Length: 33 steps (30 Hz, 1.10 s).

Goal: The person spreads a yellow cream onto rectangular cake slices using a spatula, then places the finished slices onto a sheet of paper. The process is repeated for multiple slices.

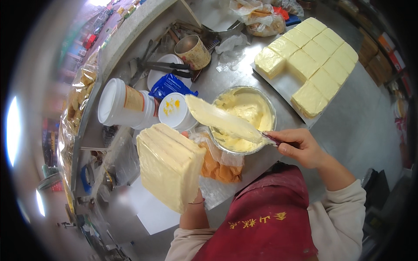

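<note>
My left hand (198, 196), mostly hidden, supports a square layered cake block (166, 166) coated in pale yellow cream. The block is tilted, with its layered side facing up. In my right hand (302, 145) is the dark handle of a spatula (225, 121), its broad blade thickly covered in cream. The blade extends over a round metal bowl (275, 117) of pale yellow cream (251, 109), its tip reaching beyond the left rim. At the upper right, several cream-coated cake blocks (321, 49) sit close together on a flat board (287, 84), with a gap at the near-left side.
White lidded tubs (112, 102) and a blue packet (171, 86) crowd the left of the metal table (352, 107). Beyond them are black-handled knives (169, 67) and a worn tin (192, 52). An orange-brown bag (222, 166) lies beside the bowl. Wrapped goods (264, 19) stand at the back.
</note>
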### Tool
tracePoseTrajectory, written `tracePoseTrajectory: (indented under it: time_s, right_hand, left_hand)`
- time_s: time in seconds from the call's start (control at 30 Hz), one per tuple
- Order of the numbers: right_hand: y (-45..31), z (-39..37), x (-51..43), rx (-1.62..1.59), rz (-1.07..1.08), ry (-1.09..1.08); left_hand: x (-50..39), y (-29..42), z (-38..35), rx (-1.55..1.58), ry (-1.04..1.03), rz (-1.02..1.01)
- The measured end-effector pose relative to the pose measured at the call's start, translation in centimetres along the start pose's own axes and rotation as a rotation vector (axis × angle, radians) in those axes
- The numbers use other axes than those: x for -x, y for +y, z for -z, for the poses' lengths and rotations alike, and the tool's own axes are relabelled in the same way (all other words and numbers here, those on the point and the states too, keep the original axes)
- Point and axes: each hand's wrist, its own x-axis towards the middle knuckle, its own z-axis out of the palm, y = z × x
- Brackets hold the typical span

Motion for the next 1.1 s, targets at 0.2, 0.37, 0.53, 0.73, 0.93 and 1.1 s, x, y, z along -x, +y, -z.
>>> tracePoseTrajectory:
  time_s: [0.2, 0.37, 0.53, 0.73, 0.93, 1.1]
  right_hand:
    - [-2.4, 1.6, 0.1, 0.035, -0.276, -0.097]
    - [-5.3, 1.2, -2.0, 0.336, -0.306, -0.226]
    - [-5.6, 0.3, -3.8, 0.428, -0.294, -0.282]
    - [-4.7, 0.4, -3.1, 0.488, -0.331, -0.327]
    - [-2.5, -0.3, -2.7, 0.294, -0.387, -0.26]
    - [0.9, -3.3, -3.8, -0.125, -0.57, -0.128]
  left_hand:
    - [4.2, 0.8, 1.2, -0.074, -0.062, 0.161]
    - [4.9, 0.7, 1.7, -0.104, -0.06, 0.169]
    - [4.8, 0.1, 1.8, -0.097, -0.03, 0.127]
    - [4.6, 0.1, 2.2, -0.072, 0.017, 0.076]
    - [4.0, -0.2, 2.3, -0.01, 0.062, 0.005]
    - [3.0, -1.0, -0.1, 0.301, 0.066, -0.071]
